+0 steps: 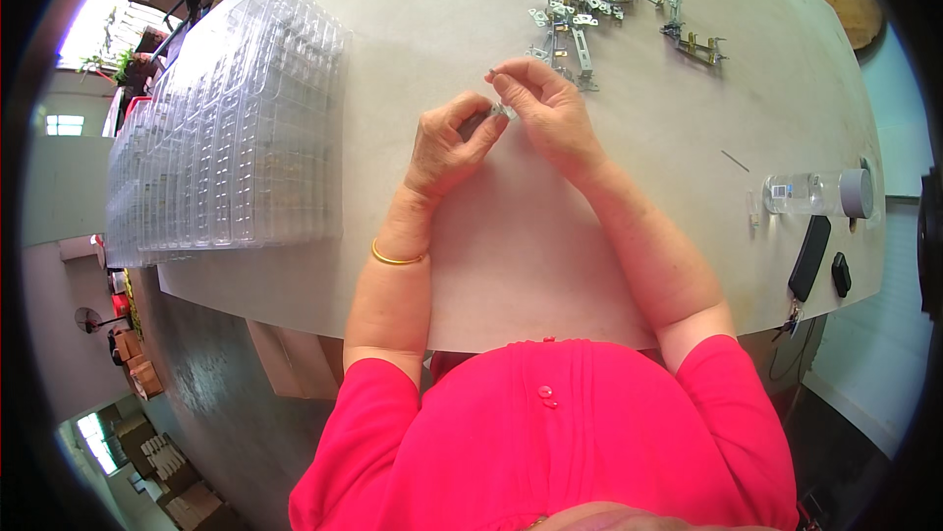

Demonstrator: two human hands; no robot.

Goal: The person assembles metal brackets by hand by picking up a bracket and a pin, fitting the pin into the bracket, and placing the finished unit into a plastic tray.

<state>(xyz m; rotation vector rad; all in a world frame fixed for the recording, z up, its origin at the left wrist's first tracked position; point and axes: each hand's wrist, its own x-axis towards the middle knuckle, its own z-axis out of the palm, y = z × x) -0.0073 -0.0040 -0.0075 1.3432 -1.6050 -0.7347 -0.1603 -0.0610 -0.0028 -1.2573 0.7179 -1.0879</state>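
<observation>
My left hand (450, 143) is closed around a small silvery metal part (503, 111), whose end shows between thumb and fingers; the rest of it is covered. Just beyond, my right hand (550, 113) pinches thumb against forefinger, with a tiny dark tip of something at the fingertips, too small to name. The two hands are close together above the tabletop (521, 256). Past my right hand lies a loose pile of metal bracket-like fittings (580, 15), some with brass-coloured parts. Several more of these fittings (699, 48) trail off to the right.
Tall stacks of transparent plastic trays (241, 128) stand on the left of the table. At the right are a lidded transparent bottle (810, 193), a long black case (809, 258), a small black key fob (841, 275) and a thin metal rod (735, 161).
</observation>
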